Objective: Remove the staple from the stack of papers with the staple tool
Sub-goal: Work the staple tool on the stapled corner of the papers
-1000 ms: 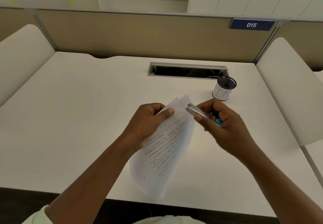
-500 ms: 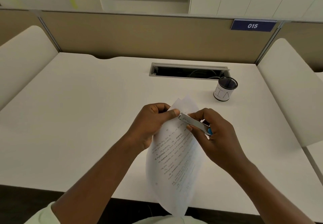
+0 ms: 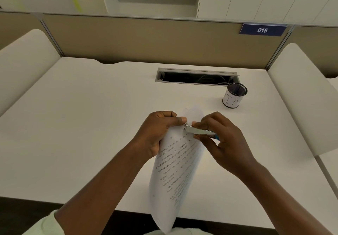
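Note:
A stack of printed white papers (image 3: 175, 170) hangs above the desk, curled lengthwise, its lower end past the desk's front edge. My left hand (image 3: 157, 132) pinches the stack near its top corner, thumb on the front sheet. My right hand (image 3: 225, 139) grips the staple tool (image 3: 199, 131), a slim silver piece with a blue end. The tool's tip touches the paper right beside my left thumb. The staple itself is too small to make out.
A black mesh pen cup (image 3: 234, 95) with a white label stands at the back right of the white desk (image 3: 82, 124). Behind it is an open cable slot (image 3: 195, 77). Beige partition panels and padded side dividers close in the desk.
The papers have swung down to hang more upright. My right hand moved the tool left until its tip reached the paper corner by my left thumb.

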Tool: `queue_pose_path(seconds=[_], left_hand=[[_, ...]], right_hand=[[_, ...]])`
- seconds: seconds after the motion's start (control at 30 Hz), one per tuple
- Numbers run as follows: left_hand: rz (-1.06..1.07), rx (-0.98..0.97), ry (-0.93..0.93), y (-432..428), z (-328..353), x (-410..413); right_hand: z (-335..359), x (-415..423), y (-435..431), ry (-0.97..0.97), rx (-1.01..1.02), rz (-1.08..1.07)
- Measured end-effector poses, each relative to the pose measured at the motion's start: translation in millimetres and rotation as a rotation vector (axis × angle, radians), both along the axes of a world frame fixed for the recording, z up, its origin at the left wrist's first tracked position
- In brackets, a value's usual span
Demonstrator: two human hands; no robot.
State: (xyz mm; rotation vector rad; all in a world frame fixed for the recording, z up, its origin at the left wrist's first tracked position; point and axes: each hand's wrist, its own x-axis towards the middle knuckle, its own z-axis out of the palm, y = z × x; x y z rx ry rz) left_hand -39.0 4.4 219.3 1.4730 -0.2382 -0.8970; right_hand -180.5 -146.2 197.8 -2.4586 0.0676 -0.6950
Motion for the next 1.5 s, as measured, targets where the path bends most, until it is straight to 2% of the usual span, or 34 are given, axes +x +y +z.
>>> queue_pose_path(seconds=[0.1, 0.23, 0.3, 0.47, 0.53, 0.7, 0.93, 1.1, 1.17, 1.27, 1.33, 1.5], left_hand=[[-0.019, 0.004, 0.013, 0, -2, -1], [0.008, 0.047, -0.016, -2, -3, -1], [0.037, 0.046, -0.019, -2, -3, 3], [0.022, 0.004, -0.017, -3, 1, 3], [0.009, 0.010, -0.039, -5, 1, 1], [-0.010, 0.017, -0.081, -11, 2, -4], [-0.029, 0.045, -0.052, -12, -3, -4], [0.012, 0.057, -0.042, -13, -7, 1], [0.002, 0.055, -0.049, -12, -7, 4], [-0.029, 0.022, -0.022, -11, -7, 6], [-0.059, 0.018, -0.022, -9, -7, 6], [-0.115, 0.020, -0.071, -8, -7, 6]], right_hand=[[0, -2, -8, -0.086, -0.292, -0.002], [0, -8, -10, -0.188, -0.448, 0.072], [-2, -11, -6, -0.186, -0.449, 0.095], [-2, -8, -6, -0.114, -0.042, -0.060], [-1, -6, -5, -0.092, -0.005, -0.076], [-3, -3, -2, -0.060, -0.029, -0.082], [-5, -3, -8, -0.157, -0.359, -0.049], [-12, -10, 0, -0.209, -0.468, 0.114], [-14, -9, 3, -0.179, -0.367, 0.102], [-10, -9, -6, -0.108, 0.085, -0.029], [-5, -7, -16, -0.025, 0.315, -0.122], [-4, -5, -37, 0.260, 0.610, -0.125]])
